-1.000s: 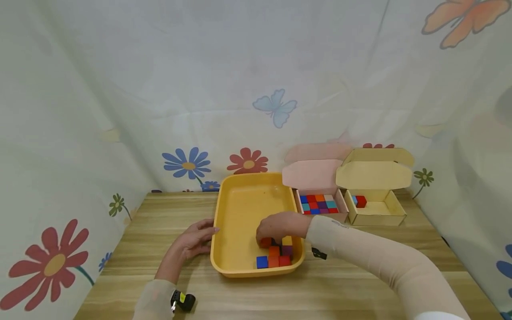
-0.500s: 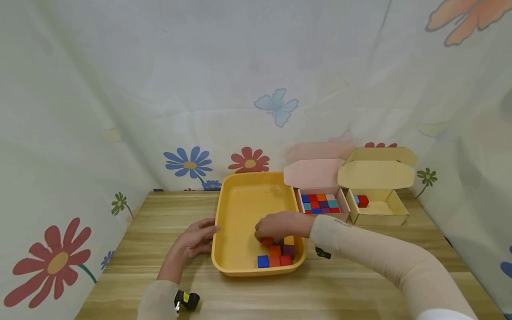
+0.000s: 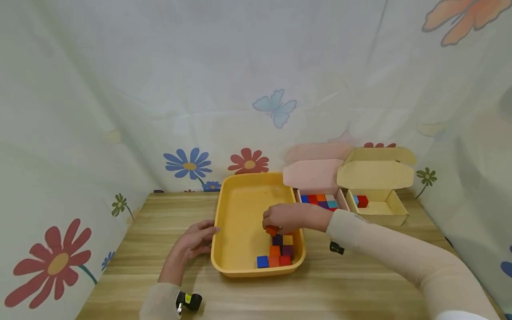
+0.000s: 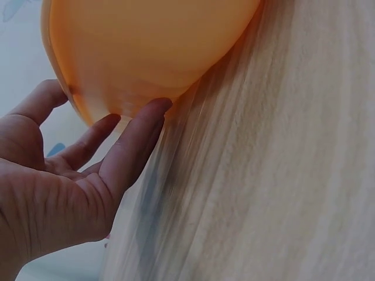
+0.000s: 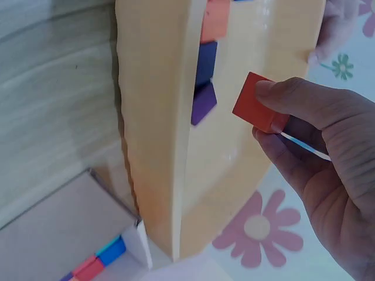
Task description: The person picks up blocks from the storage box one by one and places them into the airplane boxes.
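In the head view my right hand is over the right side of the yellow tray, pinching an orange-red cube between thumb and fingers. The right wrist view shows that cube lifted clear of the tray floor. Below it in the tray lie several cubes, among them a blue cube, a purple cube and a yellow cube. At the tray's left side, my left hand holds the rim, thumb at the edge and fingers against the outer wall.
An open pink box filled with colored cubes stands right of the tray, partly behind my right hand. Beside it an open cream box contains a red cube and a light blue one. A flower-printed cloth hangs behind the wooden table.
My right hand has risen with the orange-red cube and shifted right, uncovering more of the dark and yellow cubes. It now covers part of the pink box. The left hand stays at the rim.
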The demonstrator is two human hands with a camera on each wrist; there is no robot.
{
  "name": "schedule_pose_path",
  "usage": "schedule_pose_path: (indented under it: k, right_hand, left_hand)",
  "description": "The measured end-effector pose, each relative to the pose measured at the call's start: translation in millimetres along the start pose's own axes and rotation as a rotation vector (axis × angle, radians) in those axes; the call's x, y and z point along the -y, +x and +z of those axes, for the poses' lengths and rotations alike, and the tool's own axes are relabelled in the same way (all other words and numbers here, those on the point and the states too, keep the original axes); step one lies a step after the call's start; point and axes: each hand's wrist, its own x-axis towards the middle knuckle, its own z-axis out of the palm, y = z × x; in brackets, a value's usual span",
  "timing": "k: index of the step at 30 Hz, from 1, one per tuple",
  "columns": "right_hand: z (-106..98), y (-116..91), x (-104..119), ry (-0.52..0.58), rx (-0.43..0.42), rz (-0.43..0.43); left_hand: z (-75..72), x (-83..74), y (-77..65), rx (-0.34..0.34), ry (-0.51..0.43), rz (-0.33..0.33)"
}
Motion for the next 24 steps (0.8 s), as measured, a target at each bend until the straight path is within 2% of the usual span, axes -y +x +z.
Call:
schedule_pose_path:
  k: [3,13,18,24]
  right_hand:
    - [-6,-10,-5,0.037,-0.029,0.048]
    - [-6,-51,-20,0.008,-0.194,0.058]
    - [-7,-72,-37,0.022,-0.234,0.115]
    - [-1,-95,-53,0.021,-0.352,0.062]
  left_hand:
    - [-1.5,-0.7,1.6,0.011,0.005,0.013]
    - [-2.0,3.5,2.7,0.041,0.000,0.025]
    - [-3.1,2.4,4.4,0.050,-0.005,0.038]
    - [-4.8,4.2,5.1,0.045,-0.009,0.032]
